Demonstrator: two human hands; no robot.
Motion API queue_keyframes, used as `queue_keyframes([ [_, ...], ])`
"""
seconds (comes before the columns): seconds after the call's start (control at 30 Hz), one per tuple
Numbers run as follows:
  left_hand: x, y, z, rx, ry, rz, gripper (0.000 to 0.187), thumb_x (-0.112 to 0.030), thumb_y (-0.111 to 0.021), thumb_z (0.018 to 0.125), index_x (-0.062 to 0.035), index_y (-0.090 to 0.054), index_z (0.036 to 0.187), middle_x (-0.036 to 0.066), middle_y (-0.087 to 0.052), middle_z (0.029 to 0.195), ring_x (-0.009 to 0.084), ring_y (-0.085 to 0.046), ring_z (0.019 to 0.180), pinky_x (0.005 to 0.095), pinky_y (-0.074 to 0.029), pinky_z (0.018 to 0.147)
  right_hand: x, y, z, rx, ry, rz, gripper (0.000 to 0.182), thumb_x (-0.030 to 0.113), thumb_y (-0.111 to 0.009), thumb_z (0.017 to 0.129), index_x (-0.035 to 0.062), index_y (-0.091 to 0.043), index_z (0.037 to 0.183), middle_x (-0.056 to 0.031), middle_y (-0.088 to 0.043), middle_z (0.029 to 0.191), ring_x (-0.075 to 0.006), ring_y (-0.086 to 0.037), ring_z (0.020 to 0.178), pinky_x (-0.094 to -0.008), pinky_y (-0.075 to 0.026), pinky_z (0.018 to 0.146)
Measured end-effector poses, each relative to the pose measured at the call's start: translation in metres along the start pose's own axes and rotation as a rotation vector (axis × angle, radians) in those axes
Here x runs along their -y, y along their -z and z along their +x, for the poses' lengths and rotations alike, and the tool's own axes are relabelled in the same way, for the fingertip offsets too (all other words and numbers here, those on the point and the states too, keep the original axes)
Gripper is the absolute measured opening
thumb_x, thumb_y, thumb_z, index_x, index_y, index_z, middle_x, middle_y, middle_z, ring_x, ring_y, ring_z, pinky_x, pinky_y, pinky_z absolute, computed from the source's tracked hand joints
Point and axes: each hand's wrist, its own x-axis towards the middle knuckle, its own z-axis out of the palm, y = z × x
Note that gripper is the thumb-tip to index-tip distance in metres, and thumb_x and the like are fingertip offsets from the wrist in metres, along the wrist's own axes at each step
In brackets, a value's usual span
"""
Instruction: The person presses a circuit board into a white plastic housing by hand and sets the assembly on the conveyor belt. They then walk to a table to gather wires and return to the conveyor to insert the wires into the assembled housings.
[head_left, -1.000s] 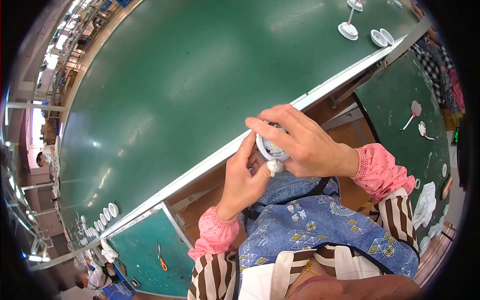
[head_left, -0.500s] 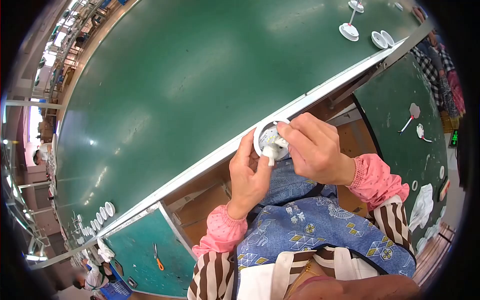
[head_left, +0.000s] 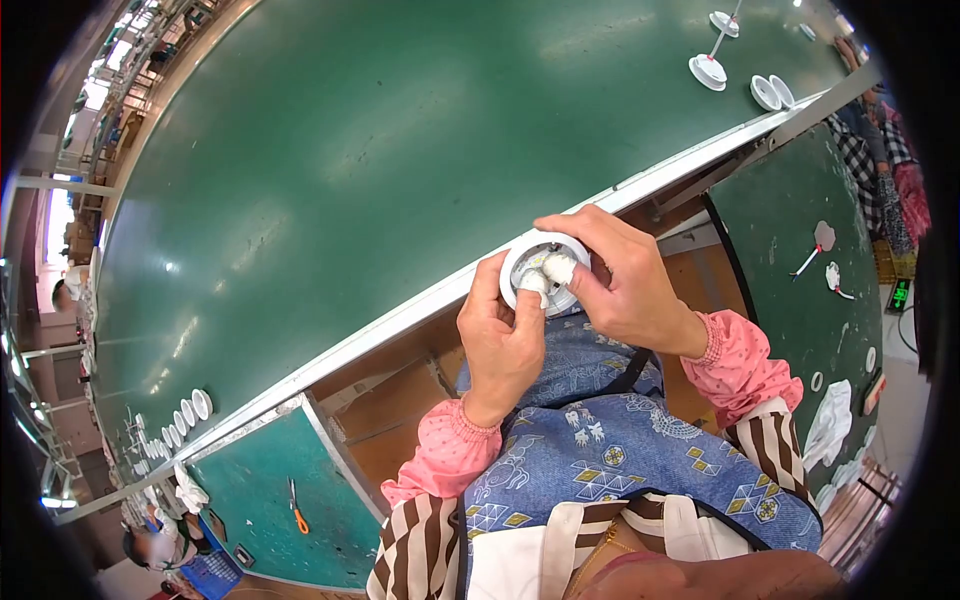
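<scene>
Both my hands hold a round white lamp housing (head_left: 517,262) in front of my apron, near the green table's edge. Inside it shows a pale disc with small yellowish spots, which looks like an LED board (head_left: 537,260). My left hand (head_left: 503,345) grips the rim from the left, its thumb pressing into the housing. From the right, my right hand (head_left: 632,280) curls its fingers round the far rim, with the thumb also pushed inside. White wrapping covers both thumb tips. The thumbs hide part of the disc.
Beyond my hands lies a large green table (head_left: 380,130). White lamp parts stand at its far right (head_left: 708,72), and a row of white rings (head_left: 185,415) at its left. Orange-handled scissors (head_left: 298,508) lie on the left side table. A white cloth (head_left: 828,425) rests at right.
My right hand has shifted from pinching at the upper rim to wrapping round it, its thumb now on the disc inside. The housing faces me more squarely.
</scene>
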Motion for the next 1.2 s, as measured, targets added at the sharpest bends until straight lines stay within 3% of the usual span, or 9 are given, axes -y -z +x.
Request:
queue_keyframes([
  [0.13,-0.004,0.001,0.000,0.012,-0.041,0.101,0.030,0.003,-0.057,0.093,0.0044,-0.058,0.123,0.008,-0.065,0.099,0.0115,-0.060,0.089,0.0263,-0.050,0.076,-0.003,0.001,0.002,0.070,0.008,0.034,0.032,-0.004,-0.060,0.083,-0.0024,-0.065,0.114,-0.0118,-0.064,0.092,-0.0200,-0.060,0.072,-0.0317,-0.048,0.062],
  [0.23,-0.001,0.006,0.005,0.062,-0.022,0.077,0.029,0.004,-0.057,0.092,0.0040,-0.059,0.121,0.008,-0.065,0.097,0.0123,-0.061,0.089,0.0265,-0.050,0.077,-0.004,-0.001,0.004,0.082,-0.021,0.079,0.030,-0.002,-0.060,0.081,-0.0007,-0.063,0.111,-0.0156,-0.065,0.093,-0.0322,-0.066,0.078,-0.0383,-0.052,0.070],
  [0.43,-0.013,0.004,0.011,0.110,-0.015,-0.010,0.029,-0.004,-0.060,0.099,0.0039,-0.056,0.126,0.006,-0.063,0.108,0.0097,-0.061,0.092,0.0233,-0.051,0.076,-0.005,-0.008,0.002,-0.031,-0.218,0.296,0.020,0.000,-0.060,0.084,-0.0016,-0.064,0.103,-0.0136,-0.067,0.085,-0.0214,-0.064,0.068,-0.0336,-0.050,0.063],
  [0.53,-0.014,0.009,0.007,0.115,0.096,0.051,0.031,-0.003,-0.060,0.097,0.0040,-0.055,0.127,0.007,-0.063,0.110,0.0111,-0.062,0.095,0.0244,-0.052,0.080,-0.005,-0.011,-0.001,-0.038,-0.212,0.336,0.019,0.000,-0.060,0.084,-0.0021,-0.064,0.102,-0.0129,-0.067,0.085,-0.0200,-0.062,0.065,-0.0329,-0.049,0.060],
  [0.63,-0.010,0.009,0.006,0.113,-0.059,0.097,0.032,-0.002,-0.061,0.096,0.0047,-0.055,0.127,0.008,-0.063,0.111,0.0121,-0.062,0.099,0.0257,-0.052,0.085,0.004,-0.002,0.002,0.014,-0.128,0.166,0.019,0.000,-0.061,0.083,-0.0026,-0.063,0.101,-0.0125,-0.067,0.084,-0.0202,-0.064,0.066,-0.0335,-0.050,0.059],
  [0.73,-0.015,0.011,0.005,0.156,-0.014,0.067,0.032,-0.001,-0.060,0.096,0.0049,-0.056,0.127,0.008,-0.064,0.111,0.0123,-0.062,0.100,0.0265,-0.051,0.088,0.009,0.000,-0.003,-0.018,-0.061,0.094,0.018,0.000,-0.063,0.082,-0.0027,-0.063,0.100,-0.0121,-0.067,0.084,-0.0205,-0.065,0.067,-0.0340,-0.050,0.059],
  [0.83,-0.012,0.009,0.008,0.167,0.017,0.002,0.033,0.005,-0.056,0.091,0.0041,-0.058,0.123,0.009,-0.065,0.106,0.0125,-0.061,0.094,0.0262,-0.051,0.080,0.007,-0.003,-0.006,-0.055,-0.021,0.075,0.018,-0.002,-0.063,0.082,-0.0023,-0.063,0.100,-0.0125,-0.067,0.083,-0.0195,-0.066,0.068,-0.0331,-0.050,0.059],
  [1.03,-0.006,0.016,0.026,0.272,-0.091,0.162,0.043,0.005,-0.060,0.087,0.0020,-0.056,0.130,0.012,-0.064,0.109,0.0144,-0.061,0.098,0.0273,-0.052,0.078,-0.003,-0.015,-0.009,-0.149,-0.247,0.462,0.014,-0.004,-0.060,0.087,-0.0038,-0.062,0.101,-0.0091,-0.069,0.089,-0.0106,-0.067,0.078,-0.0275,-0.054,0.065],
  [1.2,-0.022,0.004,0.009,0.087,-0.161,0.183,0.057,0.002,-0.060,0.087,0.0015,-0.046,0.143,0.016,-0.056,0.128,0.0190,-0.062,0.105,0.0310,-0.055,0.081,-0.003,-0.023,-0.005,-0.303,-0.226,0.611,0.016,-0.005,-0.058,0.090,-0.0065,-0.057,0.106,-0.0111,-0.068,0.099,-0.0121,-0.068,0.090,-0.0260,-0.056,0.075],
])
